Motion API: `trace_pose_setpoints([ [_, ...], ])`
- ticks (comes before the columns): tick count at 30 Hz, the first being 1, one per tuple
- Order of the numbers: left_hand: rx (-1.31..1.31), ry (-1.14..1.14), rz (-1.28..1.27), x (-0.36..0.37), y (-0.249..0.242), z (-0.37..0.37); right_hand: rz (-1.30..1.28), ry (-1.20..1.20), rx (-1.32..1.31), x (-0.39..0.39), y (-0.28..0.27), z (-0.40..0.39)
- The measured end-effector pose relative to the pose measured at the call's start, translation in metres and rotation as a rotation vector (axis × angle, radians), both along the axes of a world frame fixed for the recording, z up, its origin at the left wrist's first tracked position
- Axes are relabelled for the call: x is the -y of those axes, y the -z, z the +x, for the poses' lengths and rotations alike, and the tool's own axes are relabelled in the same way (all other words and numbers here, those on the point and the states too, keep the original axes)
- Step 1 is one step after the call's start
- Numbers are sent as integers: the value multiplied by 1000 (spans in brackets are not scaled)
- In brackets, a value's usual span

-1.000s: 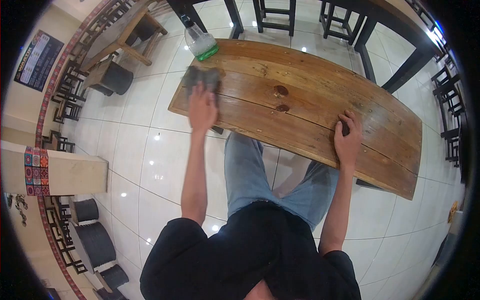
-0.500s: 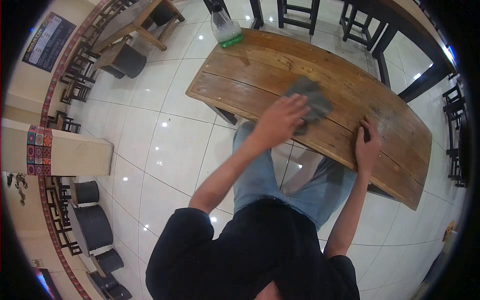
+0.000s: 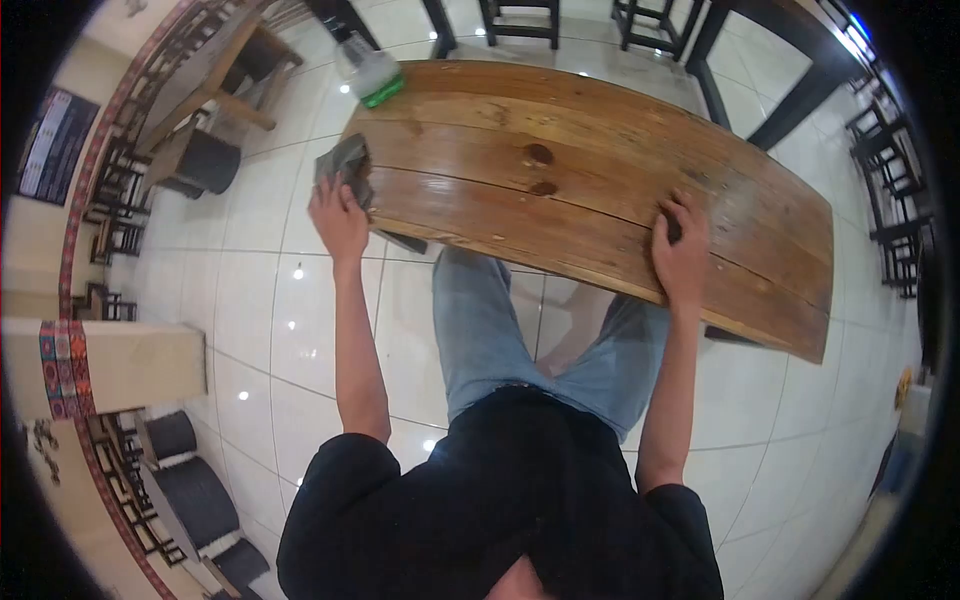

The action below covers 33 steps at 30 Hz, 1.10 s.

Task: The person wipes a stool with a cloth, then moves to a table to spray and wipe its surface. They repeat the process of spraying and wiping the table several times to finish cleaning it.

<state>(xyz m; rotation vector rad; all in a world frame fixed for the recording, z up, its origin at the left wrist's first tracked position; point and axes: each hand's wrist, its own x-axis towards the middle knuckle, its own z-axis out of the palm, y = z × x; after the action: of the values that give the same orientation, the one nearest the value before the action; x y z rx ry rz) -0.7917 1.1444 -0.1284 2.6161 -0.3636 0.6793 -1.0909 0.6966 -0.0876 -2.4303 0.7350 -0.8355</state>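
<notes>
A grey-green cloth [image 3: 346,160] hangs over the left end of a varnished wooden table [image 3: 590,150] made of planks. My left hand [image 3: 340,215] is closed on the cloth at that end, its fingers pressed over it. On the right part of the tabletop, near its front edge, rests my right hand [image 3: 683,245]. Its fingers are bent and apart from the thumb, with nothing in them. A clear spray bottle [image 3: 370,75] with green liquid stands at the far left corner.
My legs in jeans [image 3: 475,335] are under the table's front edge. Dark stools [image 3: 520,30] and another dark-legged table [image 3: 785,60] stand beyond it. A tiled pillar [image 3: 140,372] and more seats are to the left.
My left hand has swept the cloth from the middle of the tabletop to its left end. My right hand stays on the wood. The view has shifted, so the table appears further left.
</notes>
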Motion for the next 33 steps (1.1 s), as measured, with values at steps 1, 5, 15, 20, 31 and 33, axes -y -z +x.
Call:
trace_pose_setpoints([
  [1,-7,25,-3,12,2,-5,4,-21,27,2,0,0],
  [5,-39,-90,92,61,-4,-43,71,-17,50,2,-11,3],
  [15,-79,599,40,233,-45,-225,141,-9,128,4,-11,-1],
  [20,-168,791,-12,271,-56,-267,232,21,178,5,-6,-4],
  [31,-67,639,37,192,-52,-145,-207,-61,36,-34,-34,4],
  [33,-94,637,57,189,-51,-136,-213,-64,-116,-77,-54,18],
])
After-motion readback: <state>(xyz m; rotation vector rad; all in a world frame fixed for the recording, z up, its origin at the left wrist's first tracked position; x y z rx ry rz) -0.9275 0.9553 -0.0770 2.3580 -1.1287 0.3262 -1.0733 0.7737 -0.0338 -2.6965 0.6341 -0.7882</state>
